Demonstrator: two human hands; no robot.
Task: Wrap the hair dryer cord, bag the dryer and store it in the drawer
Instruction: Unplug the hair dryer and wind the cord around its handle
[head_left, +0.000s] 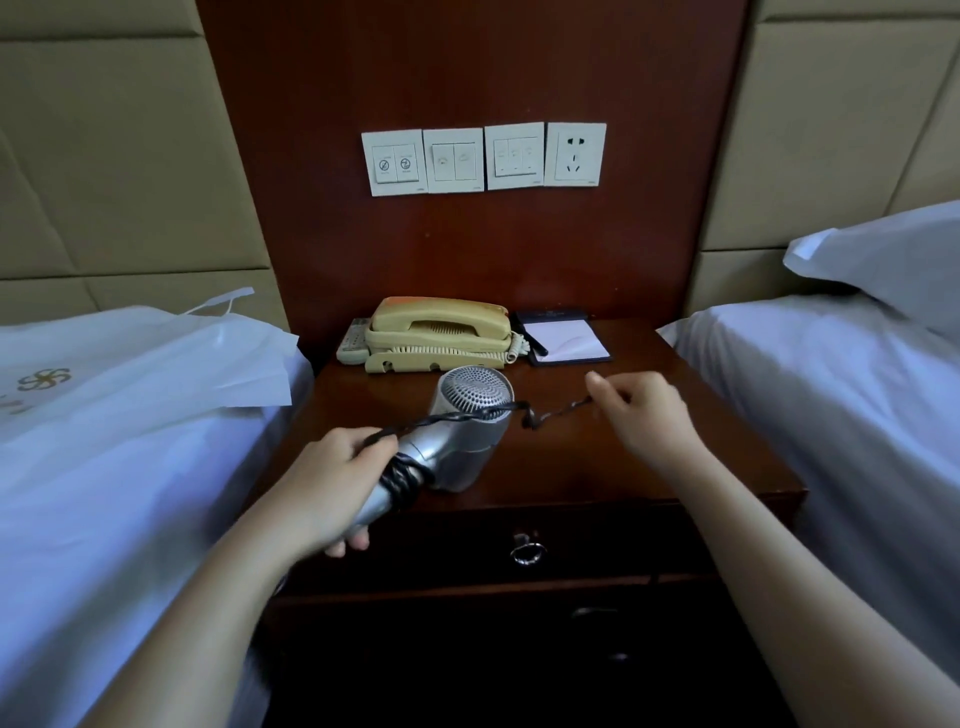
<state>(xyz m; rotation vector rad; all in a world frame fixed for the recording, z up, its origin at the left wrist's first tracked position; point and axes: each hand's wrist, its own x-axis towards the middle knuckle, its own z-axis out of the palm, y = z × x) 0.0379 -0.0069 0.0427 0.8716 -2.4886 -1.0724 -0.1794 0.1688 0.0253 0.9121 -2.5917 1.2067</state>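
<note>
The left hand (332, 483) is wrapped tightly around the handle of the silver plastic hair dryer (457, 431), held above the dark wooden nightstand (623, 467) with its grille facing the camera. The black twisted cord (550, 413) loops around the handle (several turns already sit there) and runs across the body to the right hand (644, 415), whose fingertips pinch it taut. A white plastic bag (140, 358) lies on the left bed (104, 493). The drawer (597, 545) below is closed.

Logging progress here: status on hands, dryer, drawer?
Left hand grips dryer handle. Right hand pulls cord taut, wrap unfinished. Bag waiting on bed; drawer shut.
</note>
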